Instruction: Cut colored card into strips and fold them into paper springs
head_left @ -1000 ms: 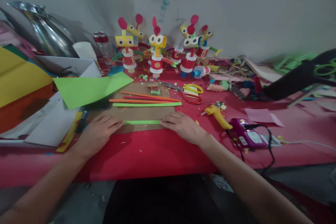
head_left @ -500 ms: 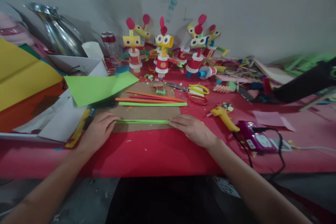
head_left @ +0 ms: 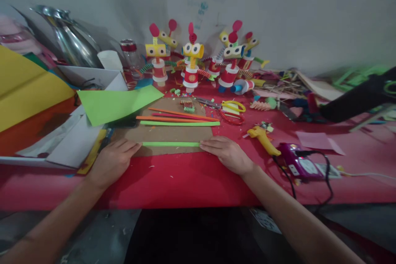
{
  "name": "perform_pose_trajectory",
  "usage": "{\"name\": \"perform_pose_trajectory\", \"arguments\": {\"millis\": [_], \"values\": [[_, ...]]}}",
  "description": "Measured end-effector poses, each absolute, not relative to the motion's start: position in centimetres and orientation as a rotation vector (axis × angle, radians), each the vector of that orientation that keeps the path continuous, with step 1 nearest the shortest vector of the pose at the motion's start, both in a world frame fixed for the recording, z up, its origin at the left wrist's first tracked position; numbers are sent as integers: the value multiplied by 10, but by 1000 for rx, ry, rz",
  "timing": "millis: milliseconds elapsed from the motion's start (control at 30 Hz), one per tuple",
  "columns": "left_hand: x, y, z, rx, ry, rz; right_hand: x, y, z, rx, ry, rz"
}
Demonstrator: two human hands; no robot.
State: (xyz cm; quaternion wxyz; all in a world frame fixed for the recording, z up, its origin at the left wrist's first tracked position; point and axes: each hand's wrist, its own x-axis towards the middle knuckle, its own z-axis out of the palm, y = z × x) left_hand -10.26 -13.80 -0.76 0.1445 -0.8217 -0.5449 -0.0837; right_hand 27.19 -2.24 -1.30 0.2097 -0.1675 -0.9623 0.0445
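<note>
A light-green paper strip (head_left: pixel 170 144) stretches sideways over the front part of a brown cardboard sheet (head_left: pixel 173 133). My left hand (head_left: pixel 115 160) pinches its left end, fingers closed. At the other end, the closed fingertips of my right hand (head_left: pixel 228 153) grip the same strip. Just beyond it lie another green strip (head_left: pixel 179 123), an orange strip (head_left: pixel 154 119) and a red strip (head_left: pixel 182 116). A small folded paper spring (head_left: pixel 188 107) sits behind these on the cardboard.
Scissors (head_left: pixel 233 106) with yellow and red handles lie right of the cardboard. A yellow glue gun (head_left: pixel 262 139) and a purple power box (head_left: pixel 298 163) with cables are farther right. Several paper-cup figures (head_left: pixel 191 76) stand behind. Left is a white box (head_left: pixel 71 140) with coloured paper.
The green strip showed two slightly separated edges before; now it looks like one even band. My left hand has shifted slightly to the right and down, while my right hand has barely moved.
</note>
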Motion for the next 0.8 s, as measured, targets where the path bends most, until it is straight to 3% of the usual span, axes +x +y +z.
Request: {"name": "perform_pose_trajectory", "arguments": {"millis": [367, 533, 667, 800], "values": [[-71, -167, -8, -2210, -1879, -195, 290, -29, -17, -536, -2701, 39], [-33, -153, 19, -1996, -2054, -19, 286, -31, -16, -580, -2678, -43], [24, -113, 31, -2321, -1848, -225, 284, -32, -15, -604, -2712, -81], [54, -75, 7, -2690, -1672, -338, 287, -31, -15, -657, -2699, -142]]}}
